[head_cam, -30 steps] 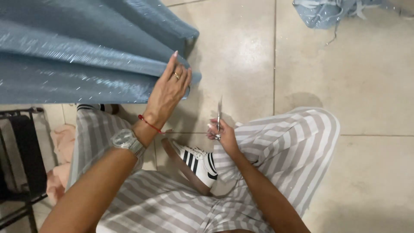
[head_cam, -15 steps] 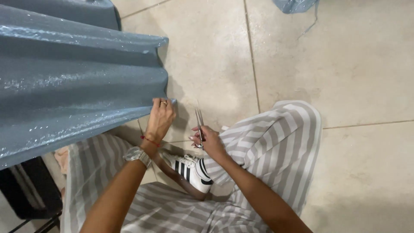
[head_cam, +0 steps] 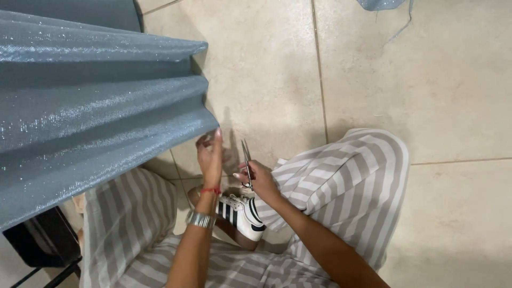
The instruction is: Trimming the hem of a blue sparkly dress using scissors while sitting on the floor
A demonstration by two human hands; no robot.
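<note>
Fabric [head_cam: 90,122], blue-grey and glittery, hangs in broad folds across the upper left of the view; its lower corner comes down to the left hand [head_cam: 209,154]. That hand is raised edge-on, fingers straight and together, fingertips at the cloth's hem. Whether it pinches the hem or only touches it cannot be told. A red string and a silver watch [head_cam: 201,219] sit on that wrist.

Right hand [head_cam: 257,180] is closed around the handles of small scissors [head_cam: 246,159], just beside the left hand. Blades point up and away, close together or barely parted, clear of the fabric.

Below the hands: a white shoe [head_cam: 242,213] with black stripes, sole tilted, resting between the knees. Striped trousers [head_cam: 341,181], grey and white, cover both bent legs, one each side of the shoe.

Floor [head_cam: 416,90] is pale beige tile with thin grout lines. A scrap [head_cam: 381,4] of the same blue cloth lies at the top edge, a thread trailing from it. Dark chair frame [head_cam: 40,248] at lower left, partly under the fabric.
</note>
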